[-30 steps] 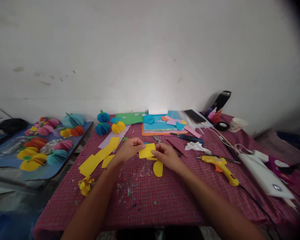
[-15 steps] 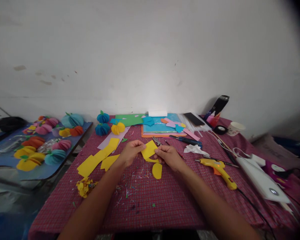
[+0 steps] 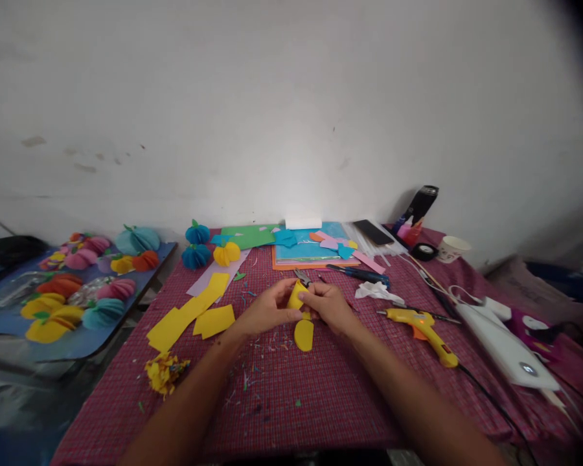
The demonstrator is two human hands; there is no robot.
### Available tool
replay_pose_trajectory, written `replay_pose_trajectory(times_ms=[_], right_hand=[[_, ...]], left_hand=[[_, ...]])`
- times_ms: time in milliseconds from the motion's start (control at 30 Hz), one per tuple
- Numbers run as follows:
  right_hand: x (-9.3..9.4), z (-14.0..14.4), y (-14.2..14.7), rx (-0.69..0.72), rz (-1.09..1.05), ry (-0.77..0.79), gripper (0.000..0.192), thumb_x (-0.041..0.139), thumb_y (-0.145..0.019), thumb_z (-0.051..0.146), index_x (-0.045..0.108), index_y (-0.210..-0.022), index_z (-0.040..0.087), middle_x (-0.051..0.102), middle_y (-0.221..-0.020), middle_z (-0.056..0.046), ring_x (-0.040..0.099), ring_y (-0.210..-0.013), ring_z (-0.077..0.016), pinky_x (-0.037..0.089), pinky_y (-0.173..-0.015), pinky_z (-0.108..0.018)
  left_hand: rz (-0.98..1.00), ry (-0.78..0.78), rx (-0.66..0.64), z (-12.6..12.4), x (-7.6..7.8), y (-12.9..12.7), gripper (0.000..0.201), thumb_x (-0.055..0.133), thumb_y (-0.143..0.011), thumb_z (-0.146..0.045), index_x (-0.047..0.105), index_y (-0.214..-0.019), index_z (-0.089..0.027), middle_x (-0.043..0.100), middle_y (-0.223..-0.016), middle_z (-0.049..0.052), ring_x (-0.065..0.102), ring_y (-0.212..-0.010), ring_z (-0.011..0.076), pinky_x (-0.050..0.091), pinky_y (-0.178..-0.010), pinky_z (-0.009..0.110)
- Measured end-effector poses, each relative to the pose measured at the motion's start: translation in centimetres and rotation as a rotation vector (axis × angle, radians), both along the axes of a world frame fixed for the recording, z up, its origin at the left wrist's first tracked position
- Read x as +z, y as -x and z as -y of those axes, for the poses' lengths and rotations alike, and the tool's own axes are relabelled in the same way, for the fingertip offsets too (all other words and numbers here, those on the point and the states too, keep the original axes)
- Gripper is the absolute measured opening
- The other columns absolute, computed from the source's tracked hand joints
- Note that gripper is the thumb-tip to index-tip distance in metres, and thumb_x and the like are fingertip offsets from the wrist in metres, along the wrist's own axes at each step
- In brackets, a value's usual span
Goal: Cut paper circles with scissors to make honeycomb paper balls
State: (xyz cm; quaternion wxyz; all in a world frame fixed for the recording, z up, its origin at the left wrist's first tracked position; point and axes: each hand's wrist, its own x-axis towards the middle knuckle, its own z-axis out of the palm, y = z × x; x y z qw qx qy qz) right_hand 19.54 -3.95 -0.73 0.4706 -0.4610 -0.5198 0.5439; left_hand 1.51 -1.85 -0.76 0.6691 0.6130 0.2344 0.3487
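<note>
Between my two hands a small piece of yellow paper point(image 3: 296, 294) is bent over into a curve. My left hand point(image 3: 271, 307) grips its left side, thumb low and fingers behind. On the other side my right hand point(image 3: 328, 304) pinches the paper with thumb and fingers. Just below lies a rounded yellow paper cutout point(image 3: 304, 335) on the checked cloth. Pliers point(image 3: 302, 277) show partly behind the paper. To the left are yellow paper strips point(image 3: 189, 314) and a smaller yellow piece point(image 3: 214, 321).
A yellow glue gun point(image 3: 425, 330) with its cord lies right, beside a white power bank point(image 3: 505, 346). Blue-handled tool point(image 3: 362, 274), crumpled tissue point(image 3: 376, 290), paper cup point(image 3: 453, 248) and black bottle point(image 3: 422, 204) stand or lie beyond. Paper pumpkins point(image 3: 58, 317) cover the blue side table.
The yellow paper was held flat as a square; now it is bent into a curve. My left hand has moved in closer to the right hand. The view has shifted slightly.
</note>
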Motion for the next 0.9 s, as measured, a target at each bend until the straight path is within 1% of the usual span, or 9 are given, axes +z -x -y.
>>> replay_pose_trajectory(times_ms=[67, 200, 333, 400, 467, 567, 633, 733, 900], right_hand=[[0.1, 0.2, 0.1, 0.021, -0.015, -0.013, 0.038, 0.073, -0.072, 0.047, 0.052, -0.060, 0.018, 0.051, -0.046, 0.006, 0.041, -0.039, -0.0068, 0.029, -0.041, -0.019], [0.3, 0.3, 0.1, 0.046, -0.053, -0.017, 0.039, 0.073, -0.073, 0.049, 0.054, -0.060, 0.017, 0.058, -0.052, 0.003, 0.045, -0.041, -0.0074, 0.030, -0.041, -0.020], [0.4, 0.2, 0.1, 0.045, -0.078, -0.037, 0.040, 0.073, -0.073, 0.049, 0.055, -0.059, 0.016, 0.060, -0.056, 0.001, 0.047, -0.043, -0.0075, 0.033, -0.043, -0.020], [0.4, 0.1, 0.0, 0.044, -0.065, -0.030, 0.039, 0.073, -0.074, 0.049, 0.056, -0.060, 0.016, 0.061, -0.057, 0.001, 0.046, -0.043, -0.0073, 0.032, -0.043, -0.020], [0.3, 0.0, -0.2, 0.047, -0.037, -0.016, 0.039, 0.071, -0.075, 0.049, 0.057, -0.062, 0.016, 0.062, -0.058, 0.001, 0.046, -0.043, -0.0072, 0.032, -0.043, -0.020], [0.1, -0.2, -0.4, 0.061, 0.029, 0.001, 0.038, 0.070, -0.075, 0.050, 0.058, -0.064, 0.016, 0.063, -0.058, 0.000, 0.047, -0.044, -0.0079, 0.033, -0.044, -0.020], [0.0, -0.3, -0.5, 0.081, 0.072, 0.008, 0.037, 0.070, -0.075, 0.051, 0.060, -0.066, 0.016, 0.063, -0.058, 0.000, 0.047, -0.045, -0.0084, 0.034, -0.045, -0.020], [-0.2, -0.5, -0.6, 0.097, 0.095, -0.013, 0.037, 0.067, -0.076, 0.052, 0.062, -0.068, 0.016, 0.059, -0.056, 0.001, 0.046, -0.045, -0.0085, 0.033, -0.045, -0.021], [-0.5, -0.6, -0.9, 0.014, 0.157, -0.062, 0.035, 0.067, -0.077, 0.049, 0.058, -0.064, 0.017, 0.051, -0.049, 0.005, 0.039, -0.041, -0.0078, 0.029, -0.042, -0.021]], left_hand=[[-0.007, -0.002, 0.003, 0.2, 0.0, -0.1, 0.066, 0.077, -0.074, -0.027, 0.048, -0.132, -0.021, 0.057, -0.129, 0.012, 0.057, -0.112, 0.0240, 0.044, -0.095, 0.037], [-0.048, 0.009, 0.058, 0.6, 0.4, -0.2, 0.042, 0.071, -0.080, -0.036, 0.060, -0.115, -0.016, 0.065, -0.104, 0.007, 0.060, -0.095, 0.0198, 0.046, -0.083, 0.031], [0.033, 0.141, 0.110, 0.5, 0.3, -0.4, 0.039, 0.067, -0.082, -0.041, 0.062, -0.109, -0.013, 0.065, -0.096, 0.009, 0.061, -0.083, 0.0185, 0.047, -0.076, 0.030], [0.062, 0.180, 0.171, 0.1, -0.2, -0.4, 0.038, 0.067, -0.081, -0.041, 0.063, -0.105, -0.012, 0.066, -0.093, 0.009, 0.061, -0.079, 0.0179, 0.047, -0.074, 0.030], [0.072, 0.192, 0.270, -0.3, -0.6, -0.3, 0.037, 0.071, -0.078, -0.039, 0.064, -0.102, -0.012, 0.066, -0.090, 0.008, 0.061, -0.076, 0.0167, 0.047, -0.072, 0.029], [0.057, 0.178, 0.440, -0.8, -1.0, -0.1, 0.038, 0.076, -0.071, -0.035, 0.065, -0.099, -0.012, 0.067, -0.089, 0.007, 0.060, -0.073, 0.0156, 0.047, -0.069, 0.027], [0.024, 0.135, 0.506, -0.9, -0.9, 0.0, 0.038, 0.078, -0.069, -0.034, 0.067, -0.098, -0.012, 0.068, -0.088, 0.006, 0.060, -0.073, 0.0159, 0.048, -0.068, 0.027], [-0.046, 0.064, 0.505, -0.7, -0.8, 0.0, 0.036, 0.078, -0.068, -0.034, 0.069, -0.095, -0.012, 0.069, -0.087, 0.006, 0.061, -0.073, 0.0166, 0.048, -0.068, 0.027], [-0.098, -0.005, 0.535, -0.9, -0.9, 0.2, 0.032, 0.076, -0.071, -0.037, 0.072, -0.089, -0.012, 0.070, -0.084, 0.007, 0.062, -0.072, 0.0170, 0.047, -0.066, 0.026]])
